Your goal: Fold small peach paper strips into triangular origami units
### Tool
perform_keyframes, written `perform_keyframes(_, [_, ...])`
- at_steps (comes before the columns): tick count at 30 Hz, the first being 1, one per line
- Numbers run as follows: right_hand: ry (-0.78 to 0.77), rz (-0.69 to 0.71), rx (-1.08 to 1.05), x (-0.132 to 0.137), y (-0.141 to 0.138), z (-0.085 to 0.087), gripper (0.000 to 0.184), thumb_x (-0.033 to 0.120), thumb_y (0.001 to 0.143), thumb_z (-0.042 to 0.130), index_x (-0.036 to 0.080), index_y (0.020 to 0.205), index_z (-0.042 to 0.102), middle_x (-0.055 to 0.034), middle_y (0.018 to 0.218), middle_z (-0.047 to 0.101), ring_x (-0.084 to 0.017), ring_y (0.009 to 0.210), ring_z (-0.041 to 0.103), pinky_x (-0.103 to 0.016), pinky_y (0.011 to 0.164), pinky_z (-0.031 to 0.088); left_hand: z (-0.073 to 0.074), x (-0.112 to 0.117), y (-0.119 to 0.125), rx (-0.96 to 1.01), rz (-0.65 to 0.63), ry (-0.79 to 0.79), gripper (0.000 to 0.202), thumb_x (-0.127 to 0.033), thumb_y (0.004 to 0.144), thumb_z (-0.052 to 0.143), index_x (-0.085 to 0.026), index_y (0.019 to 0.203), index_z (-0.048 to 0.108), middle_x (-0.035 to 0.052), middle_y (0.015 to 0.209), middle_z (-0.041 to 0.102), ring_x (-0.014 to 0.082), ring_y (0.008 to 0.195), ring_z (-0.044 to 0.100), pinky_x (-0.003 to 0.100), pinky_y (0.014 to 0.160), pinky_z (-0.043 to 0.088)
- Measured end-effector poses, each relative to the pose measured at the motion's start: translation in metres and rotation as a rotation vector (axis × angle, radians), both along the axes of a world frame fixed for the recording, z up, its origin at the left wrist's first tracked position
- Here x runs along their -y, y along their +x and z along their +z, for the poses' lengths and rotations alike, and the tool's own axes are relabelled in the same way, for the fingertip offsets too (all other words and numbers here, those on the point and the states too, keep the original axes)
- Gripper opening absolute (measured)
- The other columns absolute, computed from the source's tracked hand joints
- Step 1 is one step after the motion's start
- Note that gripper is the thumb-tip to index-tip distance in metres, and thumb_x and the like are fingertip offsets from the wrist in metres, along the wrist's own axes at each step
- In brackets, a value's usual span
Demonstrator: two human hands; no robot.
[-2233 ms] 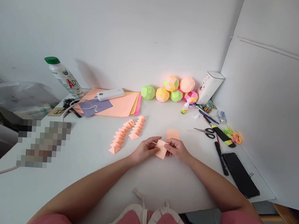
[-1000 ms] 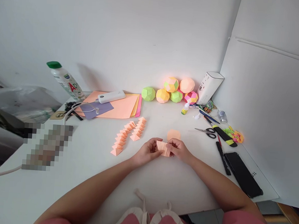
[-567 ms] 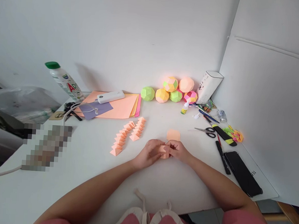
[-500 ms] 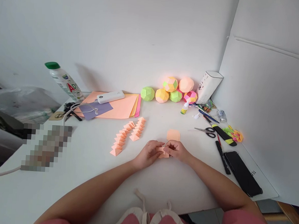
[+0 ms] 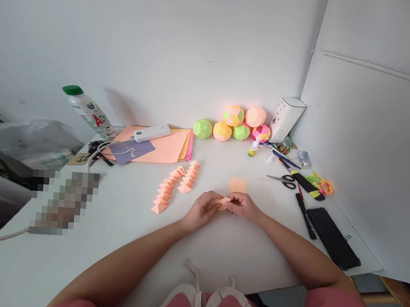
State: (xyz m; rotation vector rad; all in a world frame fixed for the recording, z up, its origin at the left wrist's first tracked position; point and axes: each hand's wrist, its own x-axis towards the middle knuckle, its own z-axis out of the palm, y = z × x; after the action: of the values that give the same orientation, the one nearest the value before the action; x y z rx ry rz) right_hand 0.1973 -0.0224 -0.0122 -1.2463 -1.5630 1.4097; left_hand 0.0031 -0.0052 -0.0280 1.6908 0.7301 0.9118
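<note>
Between my two hands is a small piece of peach paper (image 5: 224, 202), partly folded and partly hidden by fingers. My left hand (image 5: 203, 211) grips its left side, thumb toward me. On the right side, my right hand (image 5: 242, 206) pinches the paper between thumb and fingers. Just beyond my right hand lies a stack of square peach paper (image 5: 238, 185), flat on the table. To the left of my hands, folded peach paper units (image 5: 163, 195) stand in a slanting row, with a shorter row (image 5: 190, 177) beside them.
Several faceted paper balls (image 5: 233, 115) are piled against the wall. A small glue bottle (image 5: 253, 148) stands before them. Scissors (image 5: 283, 178), a utility knife (image 5: 307, 185) and a black phone (image 5: 333, 237) lie on the right. Coloured paper sheets (image 5: 170, 146) and a white bottle (image 5: 90, 112) are back left.
The piece of paper has tilted and folded in my fingers, and less of its flat face shows. Both hands stay in nearly the same place.
</note>
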Motion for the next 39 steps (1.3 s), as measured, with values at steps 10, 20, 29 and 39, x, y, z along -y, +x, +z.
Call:
perform_keyframes(10, [0.07, 0.014, -0.053, -0.0022, 0.0001, 0.0014, 0.025, 0.039, 0.074, 0.063, 0.016, 0.066, 0.065, 0.0, 0.062, 0.055, -0.01, 0.053, 0.049, -0.023, 0.048, 0.039, -0.0069, -0.0034, -0.0012, 0.139, -0.068, -0.035, 0.037, -0.029, 0.084, 0.052, -0.03, 0.121, 0.051, 0.0034, 0.094, 0.049, 0.0167, 0.091, 0.053, 0.034, 0.081, 0.046])
perform_keyframes(20, [0.066, -0.028, -0.069, -0.0022, 0.0029, 0.0005, 0.027, 0.04, 0.074, 0.062, 0.017, 0.061, 0.064, 0.0, 0.056, 0.054, -0.01, 0.052, 0.047, -0.023, 0.047, 0.039, -0.0049, -0.0039, 0.001, 0.226, -0.109, -0.257, 0.041, -0.031, 0.078, 0.062, -0.032, 0.118, 0.055, 0.0017, 0.089, 0.048, 0.0145, 0.083, 0.052, 0.03, 0.072, 0.048])
perform_keyframes(29, [0.096, 0.084, -0.057, -0.0022, 0.0008, 0.0061, 0.029, 0.041, 0.075, 0.061, 0.016, 0.061, 0.063, -0.0028, 0.074, 0.057, -0.012, 0.062, 0.049, -0.024, 0.052, 0.041, -0.0017, -0.0026, 0.0011, 0.271, -0.188, -0.286, 0.039, -0.031, 0.079, 0.06, -0.033, 0.118, 0.055, 0.0018, 0.091, 0.047, 0.0165, 0.088, 0.054, 0.031, 0.073, 0.048])
perform_keyframes(39, [0.094, 0.026, -0.007, -0.0003, 0.0014, 0.0027, 0.031, 0.045, 0.078, 0.058, 0.018, 0.065, 0.065, 0.0012, 0.058, 0.047, -0.011, 0.054, 0.043, -0.024, 0.049, 0.036, -0.0002, -0.0018, -0.0001, 0.073, -0.113, -0.201, 0.042, -0.036, 0.081, 0.055, -0.028, 0.122, 0.052, 0.0037, 0.089, 0.051, 0.0153, 0.078, 0.052, 0.028, 0.065, 0.045])
